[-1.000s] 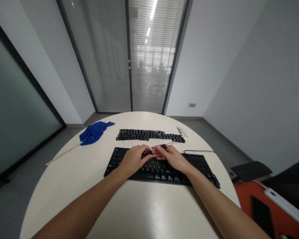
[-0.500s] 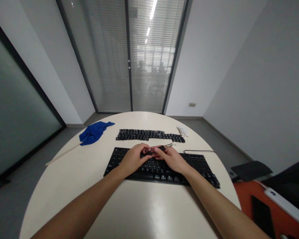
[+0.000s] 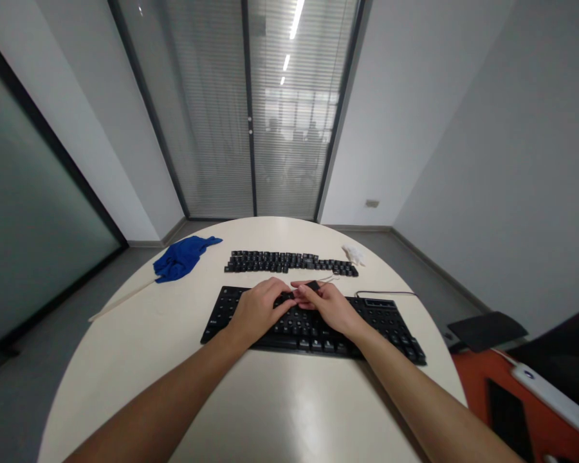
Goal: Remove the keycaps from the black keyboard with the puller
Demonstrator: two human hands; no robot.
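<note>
A black keyboard (image 3: 289, 344) lies across the table in front of me, with both hands over its upper middle. My left hand (image 3: 260, 308) is closed, thumb and fingers pinching a small black keycap (image 3: 287, 296) just above the keys. In my right hand (image 3: 330, 307) is a wire keycap puller (image 3: 313, 285); its black body shows above the thumb, and its thin wires point away to the right. The right fingertips meet the left ones at the keycap, partly hiding it. Beyond the keyboard, loose black keycaps (image 3: 265, 260) sit in rows.
A blue cloth (image 3: 181, 258) lies at the left, beside a thin pale stick (image 3: 120, 301). Crumpled white material (image 3: 354, 255) rests at the back right. The keyboard cable (image 3: 386, 292) runs off the right edge of the round table (image 3: 139, 360). An orange chair (image 3: 482, 379) holds a power strip (image 3: 550, 399).
My left fingers have curled in slightly over the small keycap. The puller in my right hand has shifted a little; the keyboard and the rows of keycaps stay put.
</note>
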